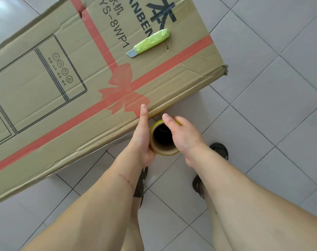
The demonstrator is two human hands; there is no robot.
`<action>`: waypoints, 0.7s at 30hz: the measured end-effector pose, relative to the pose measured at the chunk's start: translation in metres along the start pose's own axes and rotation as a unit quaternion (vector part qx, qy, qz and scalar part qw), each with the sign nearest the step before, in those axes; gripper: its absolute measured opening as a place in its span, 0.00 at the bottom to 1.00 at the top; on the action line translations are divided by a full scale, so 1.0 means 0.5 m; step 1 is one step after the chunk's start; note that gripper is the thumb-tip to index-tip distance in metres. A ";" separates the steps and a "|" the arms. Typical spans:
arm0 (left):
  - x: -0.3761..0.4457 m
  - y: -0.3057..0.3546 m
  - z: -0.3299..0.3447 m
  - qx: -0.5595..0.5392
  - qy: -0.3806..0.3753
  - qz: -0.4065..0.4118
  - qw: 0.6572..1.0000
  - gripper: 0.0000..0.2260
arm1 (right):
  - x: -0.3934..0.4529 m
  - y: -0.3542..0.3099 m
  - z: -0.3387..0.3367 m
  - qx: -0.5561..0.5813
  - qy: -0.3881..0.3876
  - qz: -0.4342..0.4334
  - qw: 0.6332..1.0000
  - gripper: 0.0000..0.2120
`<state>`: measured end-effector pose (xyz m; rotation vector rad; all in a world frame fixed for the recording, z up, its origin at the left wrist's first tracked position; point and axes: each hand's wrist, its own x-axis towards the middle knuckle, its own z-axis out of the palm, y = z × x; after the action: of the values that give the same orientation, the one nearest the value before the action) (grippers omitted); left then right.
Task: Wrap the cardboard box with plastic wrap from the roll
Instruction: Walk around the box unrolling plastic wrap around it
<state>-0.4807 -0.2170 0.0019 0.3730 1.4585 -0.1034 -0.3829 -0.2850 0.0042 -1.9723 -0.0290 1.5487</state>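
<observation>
Roll (164, 138) gripped by both hands beside box (63, 78).

The big cardboard box (67, 84) blocks everything left of and beyond the roll (162, 137), its near edge touching the left hand (142, 136). A knife (148, 42) lies on its top. Right of the box, bare tiled floor (271, 115) gives passage.

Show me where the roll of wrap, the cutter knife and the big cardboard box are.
roll of wrap (169, 152): head view, on the cardboard core's near rim.
cutter knife (152, 42): head view, on its green handle.
cardboard box (45, 87): head view, on its printed top face.
</observation>
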 end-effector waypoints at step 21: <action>0.016 -0.013 0.172 -0.020 0.116 0.028 0.993 0.40 | 0.034 -0.045 -0.160 0.005 -0.013 -0.009 1.000 0.26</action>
<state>-0.4001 -0.2487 -0.0013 0.4043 1.6757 0.0154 -0.2992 -0.2968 0.0095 -1.9377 -0.0499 1.5603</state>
